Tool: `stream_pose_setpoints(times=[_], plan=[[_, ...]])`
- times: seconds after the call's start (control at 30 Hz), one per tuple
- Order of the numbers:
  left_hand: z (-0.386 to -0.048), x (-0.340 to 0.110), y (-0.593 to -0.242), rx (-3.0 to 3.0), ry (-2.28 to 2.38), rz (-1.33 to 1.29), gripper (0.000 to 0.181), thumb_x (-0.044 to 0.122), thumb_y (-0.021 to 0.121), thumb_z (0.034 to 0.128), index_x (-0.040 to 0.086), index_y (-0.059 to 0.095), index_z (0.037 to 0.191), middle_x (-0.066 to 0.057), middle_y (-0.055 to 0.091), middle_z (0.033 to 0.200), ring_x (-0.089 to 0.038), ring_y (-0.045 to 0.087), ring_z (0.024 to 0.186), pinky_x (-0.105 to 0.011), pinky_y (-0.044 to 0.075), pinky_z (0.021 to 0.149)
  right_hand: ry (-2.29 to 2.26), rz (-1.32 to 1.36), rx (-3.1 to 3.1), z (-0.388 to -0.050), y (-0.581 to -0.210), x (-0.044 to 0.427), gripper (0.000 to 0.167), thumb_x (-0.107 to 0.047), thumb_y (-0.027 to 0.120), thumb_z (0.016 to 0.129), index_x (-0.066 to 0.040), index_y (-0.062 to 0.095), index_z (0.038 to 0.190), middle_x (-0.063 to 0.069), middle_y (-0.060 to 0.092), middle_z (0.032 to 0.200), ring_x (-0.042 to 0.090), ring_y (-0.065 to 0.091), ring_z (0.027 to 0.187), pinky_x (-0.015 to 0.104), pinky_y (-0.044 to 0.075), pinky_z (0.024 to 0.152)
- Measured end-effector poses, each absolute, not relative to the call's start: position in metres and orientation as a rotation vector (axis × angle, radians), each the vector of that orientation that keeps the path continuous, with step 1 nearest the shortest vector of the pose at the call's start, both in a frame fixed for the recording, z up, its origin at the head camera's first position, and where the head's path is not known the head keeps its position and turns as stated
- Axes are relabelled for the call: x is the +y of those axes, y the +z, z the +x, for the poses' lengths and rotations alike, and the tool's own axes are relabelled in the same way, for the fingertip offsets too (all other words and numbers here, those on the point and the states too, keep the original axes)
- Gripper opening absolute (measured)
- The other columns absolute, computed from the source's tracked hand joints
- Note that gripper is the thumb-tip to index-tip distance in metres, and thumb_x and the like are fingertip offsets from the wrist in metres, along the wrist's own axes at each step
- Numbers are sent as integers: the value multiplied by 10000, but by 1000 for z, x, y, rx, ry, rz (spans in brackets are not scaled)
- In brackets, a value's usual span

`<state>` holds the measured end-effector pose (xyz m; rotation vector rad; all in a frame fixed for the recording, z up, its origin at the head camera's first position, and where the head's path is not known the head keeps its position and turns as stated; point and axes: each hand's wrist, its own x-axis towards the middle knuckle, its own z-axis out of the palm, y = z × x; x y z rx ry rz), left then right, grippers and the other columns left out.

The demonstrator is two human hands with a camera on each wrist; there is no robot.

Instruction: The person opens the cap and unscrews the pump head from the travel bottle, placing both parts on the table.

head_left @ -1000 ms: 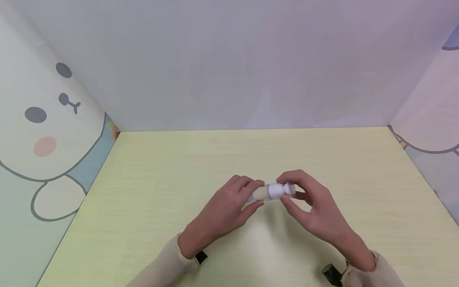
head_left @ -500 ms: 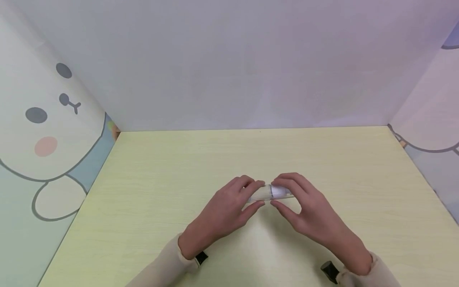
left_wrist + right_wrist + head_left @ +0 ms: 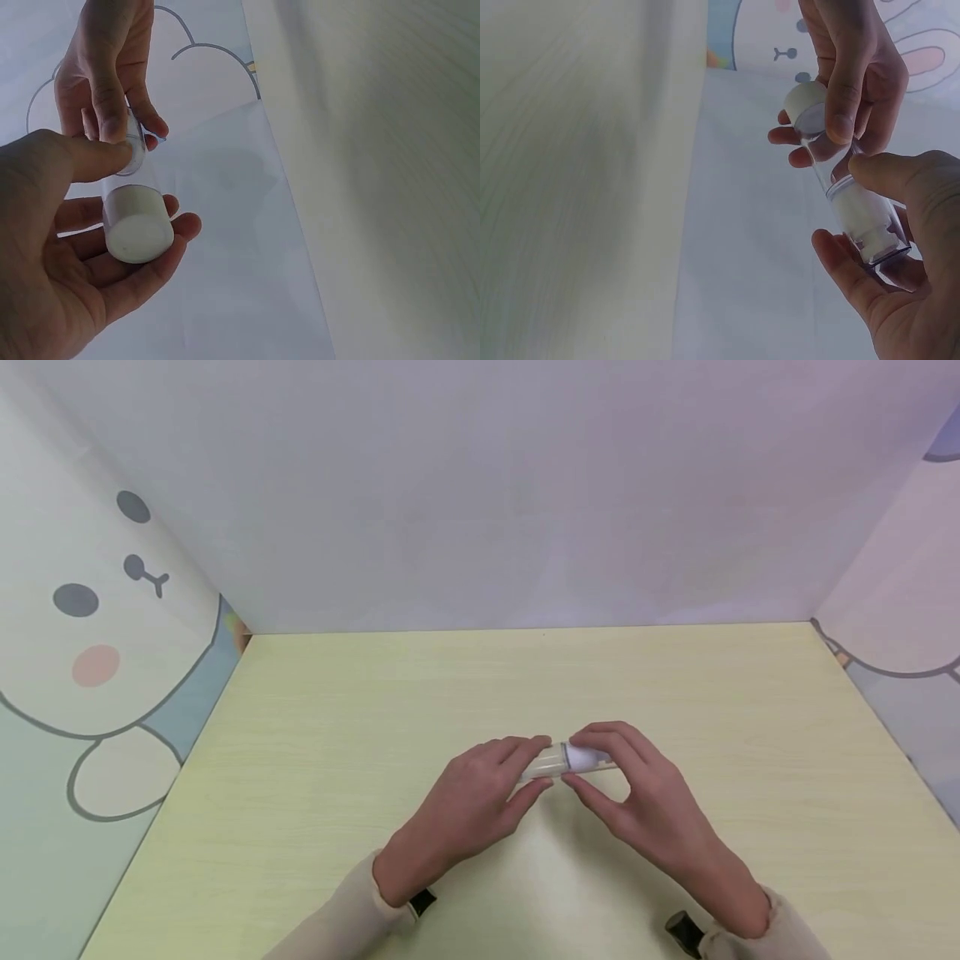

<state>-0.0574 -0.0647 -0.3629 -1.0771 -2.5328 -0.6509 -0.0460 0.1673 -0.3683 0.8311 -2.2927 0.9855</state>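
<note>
Held level above the table is a small clear bottle [image 3: 545, 763] with a white end piece [image 3: 139, 234] and a transparent cap [image 3: 866, 221] over a white nozzle-like top, possibly a spray or pump. My left hand [image 3: 474, 795] grips the bottle's body, thumb on the near side; in the left wrist view its fingers curl under the white end. My right hand [image 3: 647, 806] holds the capped end between thumb and fingers, its fingertips close to the seam by the body. The right fingers partly cover the cap in the head view.
A pale wood-grain table [image 3: 360, 693] lies beneath both hands. Behind it stands a plain light wall [image 3: 517, 502], with cartoon-printed panels [image 3: 97, 610] on the sides. Dark wrist-worn pieces [image 3: 684, 933] hang by the sleeves.
My right hand has slid left along the cap, from its outer end to near the seam, covering more of it. My left hand has barely moved and keeps its grip on the bottle.
</note>
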Motion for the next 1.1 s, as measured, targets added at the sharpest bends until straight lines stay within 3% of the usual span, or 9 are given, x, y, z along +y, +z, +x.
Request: stream_pose_setpoints(times=[0.23,0.47,0.6,0.73,0.9,1.1], plan=[[-55,-65,-360,-2552,-684,-1050,398,258,765,964,101,647,1311,-29,770,1123,-125,737,882,-267,613,724,1034,790,-2269,-45,-369,165,457,-494,613,1018,-64,697,1148,-30,685,1125,94,658,1007,114,511,924],[-52,-67,-357,-2573,-699,-1026,394,268,772,959,116,655,1304,-22,768,1108,-121,727,871,-262,605,716,1021,795,-2259,-44,-367,164,434,-487,637,1010,-74,707,1122,-23,678,1114,93,656,990,84,494,905],[-51,-65,-356,-2574,-851,-1008,389,264,769,962,100,667,1299,-21,760,1088,-123,715,874,-222,586,731,1146,777,-2273,-46,-365,167,345,-246,834,906,-64,692,1163,-20,676,1109,65,641,982,90,522,866],[-49,-61,-355,-2607,-1134,-969,396,244,764,963,90,667,1315,-15,765,1099,-104,700,863,-173,560,744,1500,667,-2319,-45,-362,171,606,108,873,745,-28,590,1264,-11,633,1137,57,634,979,135,567,836],[-45,-58,-351,-2641,-1243,-929,416,219,771,956,106,657,1340,-8,752,1156,-110,682,964,-220,574,809,2003,566,-2157,-45,-363,172,665,216,761,799,86,427,1359,46,599,1189,97,664,1015,192,601,854],[-43,-55,-350,-2608,-1303,-922,424,213,817,917,113,683,1307,11,696,1177,-90,661,1023,-201,569,840,2232,587,-1941,-46,-367,171,607,232,685,858,49,450,1387,32,598,1248,111,683,1091,232,611,906]])
